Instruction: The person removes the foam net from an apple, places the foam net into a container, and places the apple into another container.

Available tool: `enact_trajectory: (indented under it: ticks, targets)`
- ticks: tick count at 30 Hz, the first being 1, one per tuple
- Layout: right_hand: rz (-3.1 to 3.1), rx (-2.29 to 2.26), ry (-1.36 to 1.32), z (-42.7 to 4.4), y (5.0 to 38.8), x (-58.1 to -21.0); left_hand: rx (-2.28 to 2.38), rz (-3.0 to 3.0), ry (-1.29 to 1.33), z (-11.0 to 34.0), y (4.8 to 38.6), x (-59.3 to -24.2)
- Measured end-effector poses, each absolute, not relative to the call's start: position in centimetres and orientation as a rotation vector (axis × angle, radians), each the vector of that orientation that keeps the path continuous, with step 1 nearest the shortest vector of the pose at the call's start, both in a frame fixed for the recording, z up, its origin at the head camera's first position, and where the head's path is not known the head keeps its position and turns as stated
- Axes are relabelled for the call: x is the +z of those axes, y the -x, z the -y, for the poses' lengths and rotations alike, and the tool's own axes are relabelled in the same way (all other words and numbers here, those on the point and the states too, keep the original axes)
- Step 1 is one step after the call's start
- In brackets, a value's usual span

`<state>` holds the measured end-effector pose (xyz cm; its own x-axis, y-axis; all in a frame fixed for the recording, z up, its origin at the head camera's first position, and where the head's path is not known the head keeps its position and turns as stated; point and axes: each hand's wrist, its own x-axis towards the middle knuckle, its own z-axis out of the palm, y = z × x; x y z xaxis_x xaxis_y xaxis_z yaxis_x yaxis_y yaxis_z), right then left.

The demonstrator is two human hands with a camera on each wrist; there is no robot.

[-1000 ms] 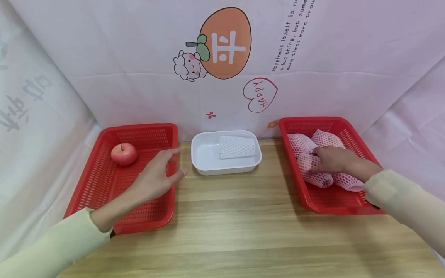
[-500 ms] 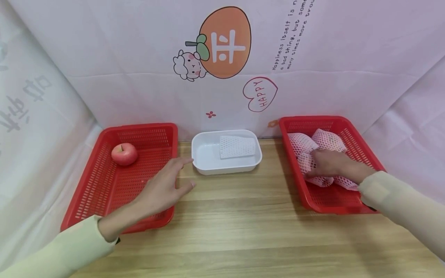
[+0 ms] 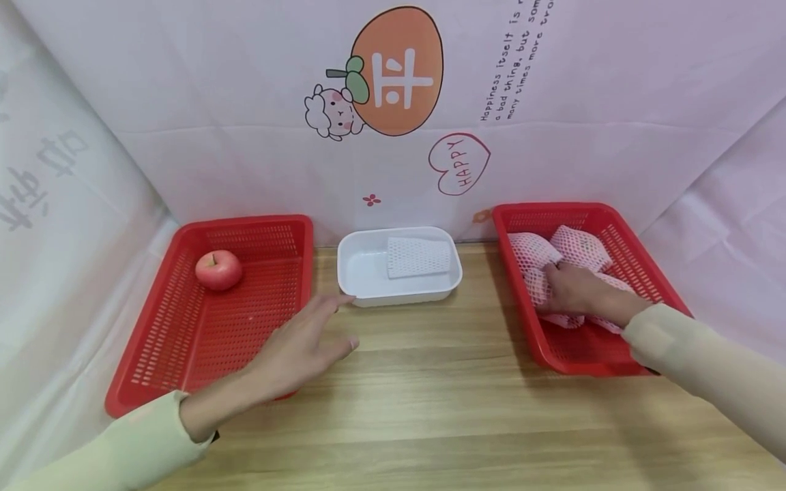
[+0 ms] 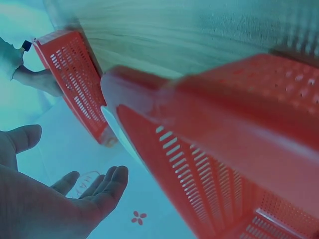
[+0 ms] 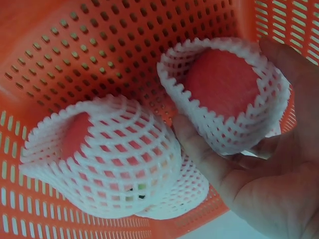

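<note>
In the head view my right hand (image 3: 580, 294) is down in the right red basket (image 3: 533, 335). The right wrist view shows its thumb and fingers round an apple (image 5: 224, 82) in a white foam net (image 5: 219, 132). Other netted apples (image 3: 580, 249) lie about it, one netted apple (image 5: 107, 159) close beside it in the right wrist view. My left hand (image 3: 291, 358), fingers extended and thumb apart, hovers by the right side of the left red basket (image 3: 245, 327) and holds nothing. A bare apple (image 3: 218, 270) sits in that basket.
Between the baskets stands a white plastic tub (image 3: 367, 271) with a flat white foam net (image 3: 419, 258) in its right half. Everything rests on a wooden table (image 3: 424, 395). A printed white cloth (image 3: 245, 136) rises behind, with more cloth at both sides.
My left hand has moved right and nearer me, from above the left basket to past its edge. My right hand has shifted slightly left and closed round a netted apple.
</note>
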<state>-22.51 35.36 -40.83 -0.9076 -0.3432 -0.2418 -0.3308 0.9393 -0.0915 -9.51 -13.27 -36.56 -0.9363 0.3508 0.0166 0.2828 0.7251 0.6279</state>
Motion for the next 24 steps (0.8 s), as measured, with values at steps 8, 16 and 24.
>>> enact_trajectory:
  ticks: [8,16,24]
  targets:
    - [-2.892,-0.137,0.525,-35.6,22.2,-41.0,0.969,-2.810,-0.540,13.2,9.1,-37.0]
    - [-2.860,-0.153,0.537,-35.8,22.4,-39.8,0.953,-2.829,-0.557,13.0,8.8,-37.1]
    - [-2.862,-0.113,0.499,-35.7,22.4,-38.2,0.974,-2.830,-0.586,12.6,8.7,-36.9]
